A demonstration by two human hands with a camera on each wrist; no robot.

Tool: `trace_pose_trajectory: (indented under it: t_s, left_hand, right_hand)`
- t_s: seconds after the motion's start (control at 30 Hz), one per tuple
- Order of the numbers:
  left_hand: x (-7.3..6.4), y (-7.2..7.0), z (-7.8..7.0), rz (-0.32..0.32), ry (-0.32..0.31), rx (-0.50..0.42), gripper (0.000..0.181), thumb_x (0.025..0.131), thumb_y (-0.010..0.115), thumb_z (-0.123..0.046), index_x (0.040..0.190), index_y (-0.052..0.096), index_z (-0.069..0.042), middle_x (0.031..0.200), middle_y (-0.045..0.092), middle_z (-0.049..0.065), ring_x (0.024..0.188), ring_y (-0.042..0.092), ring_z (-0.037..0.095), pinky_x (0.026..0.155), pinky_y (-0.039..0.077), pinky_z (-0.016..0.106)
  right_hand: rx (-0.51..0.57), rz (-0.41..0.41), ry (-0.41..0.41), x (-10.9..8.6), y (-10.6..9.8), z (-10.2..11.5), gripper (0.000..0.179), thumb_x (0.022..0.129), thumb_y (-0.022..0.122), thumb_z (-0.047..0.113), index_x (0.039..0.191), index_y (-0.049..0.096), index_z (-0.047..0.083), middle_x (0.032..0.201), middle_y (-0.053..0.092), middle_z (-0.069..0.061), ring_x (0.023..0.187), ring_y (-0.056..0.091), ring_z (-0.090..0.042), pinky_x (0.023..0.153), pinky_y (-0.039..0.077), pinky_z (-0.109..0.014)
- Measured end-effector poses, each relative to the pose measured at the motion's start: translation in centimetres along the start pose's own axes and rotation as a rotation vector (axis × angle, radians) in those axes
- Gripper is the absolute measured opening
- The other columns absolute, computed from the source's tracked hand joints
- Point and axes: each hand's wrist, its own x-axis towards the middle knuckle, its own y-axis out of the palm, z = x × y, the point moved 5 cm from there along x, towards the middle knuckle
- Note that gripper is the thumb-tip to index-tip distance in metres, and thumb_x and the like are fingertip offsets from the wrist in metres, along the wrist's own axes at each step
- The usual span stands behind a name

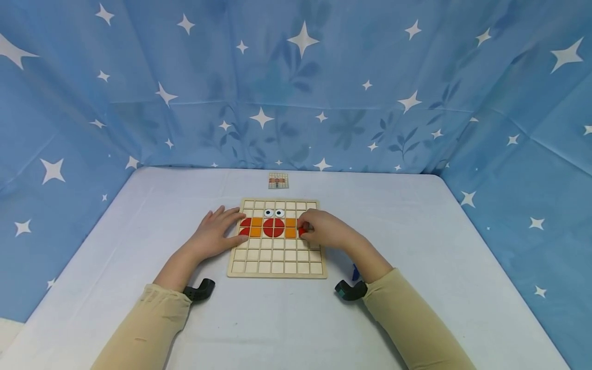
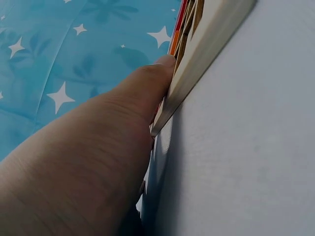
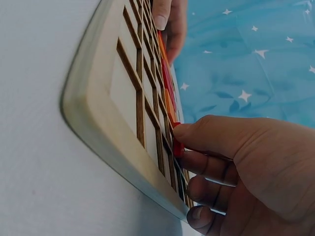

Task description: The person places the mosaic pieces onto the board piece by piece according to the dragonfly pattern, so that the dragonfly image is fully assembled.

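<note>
A wooden grid board [image 1: 277, 274] lies on the table, with red and orange tiles in a band across its upper half. Two eye tiles [image 1: 274, 213] sit above a red disc of quarter tiles [image 1: 274, 227] in the middle. My left hand [image 1: 210, 234] rests at the board's left edge, fingers spread, thumb over the rim near the left red tiles [image 1: 244, 233]. With thumb and index finger, my right hand [image 1: 328, 231] pinches a red tile [image 3: 178, 147] at the right end of the band, right at the grid. Part of that tile is hidden by the fingers.
A small pattern card [image 1: 278, 181] lies behind the board. Something small and blue [image 1: 355, 272] shows beside the right forearm. Black wrist devices [image 1: 200, 291] are on both wrists. A blue star-patterned curtain [image 1: 296, 92] surrounds the white table [image 1: 259, 324].
</note>
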Motion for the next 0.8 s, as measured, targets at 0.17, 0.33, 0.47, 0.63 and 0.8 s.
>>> trace_pose_trajectory:
  t_s: [0.17, 0.33, 0.47, 0.63, 0.8]
  left_hand:
    - [0.0, 0.0, 0.0, -0.001, -0.012, 0.004, 0.070, 0.090, 0.065, -0.056, 0.147, 0.047, -0.021, 0.160, 0.034, 0.010, 0.151, 0.014, 0.044, 0.121, 0.004, 0.064]
    - [0.1, -0.2, -0.1, 0.011, -0.017, -0.018, 0.070, 0.089, 0.068, -0.054, 0.146, 0.048, -0.018, 0.160, 0.033, 0.011, 0.151, 0.013, 0.044, 0.121, 0.004, 0.065]
    - [0.2, -0.3, -0.1, 0.019, -0.021, -0.027, 0.073, 0.086, 0.071, -0.054, 0.145, 0.049, -0.017, 0.160, 0.033, 0.011, 0.151, 0.013, 0.044, 0.121, 0.003, 0.065]
    - [0.3, -0.3, -0.2, 0.019, -0.027, -0.033, 0.073, 0.085, 0.072, -0.053, 0.144, 0.049, -0.017, 0.160, 0.033, 0.011, 0.151, 0.013, 0.044, 0.121, 0.003, 0.065]
    - [0.2, -0.3, -0.1, 0.017, -0.030, -0.037, 0.072, 0.085, 0.072, -0.053, 0.144, 0.050, -0.017, 0.160, 0.032, 0.012, 0.151, 0.013, 0.044, 0.121, 0.003, 0.064]
  right_hand:
    - [0.007, 0.001, 0.013, 0.0, 0.1, 0.1, 0.022, 0.093, 0.068, 0.019, 0.114, 0.066, 0.013, 0.103, 0.062, 0.001, 0.090, 0.054, -0.014, 0.084, 0.049, -0.032]
    - [0.014, -0.002, 0.015, 0.1, 0.3, -0.1, 0.023, 0.093, 0.068, 0.018, 0.115, 0.066, 0.013, 0.104, 0.062, 0.002, 0.092, 0.054, -0.014, 0.086, 0.049, -0.033]
    - [0.006, -0.012, 0.007, 0.3, 0.4, -0.1, 0.022, 0.093, 0.068, 0.017, 0.115, 0.067, 0.013, 0.102, 0.062, 0.002, 0.091, 0.054, -0.014, 0.085, 0.049, -0.033]
    - [-0.001, -0.007, 0.008, 0.2, 0.4, -0.1, 0.022, 0.093, 0.067, 0.018, 0.115, 0.067, 0.013, 0.102, 0.062, 0.002, 0.092, 0.054, -0.015, 0.087, 0.048, -0.033]
    - [0.027, -0.017, 0.023, -0.6, -1.1, -0.4, 0.021, 0.095, 0.065, 0.020, 0.115, 0.067, 0.015, 0.107, 0.063, 0.002, 0.095, 0.057, -0.015, 0.085, 0.050, -0.034]
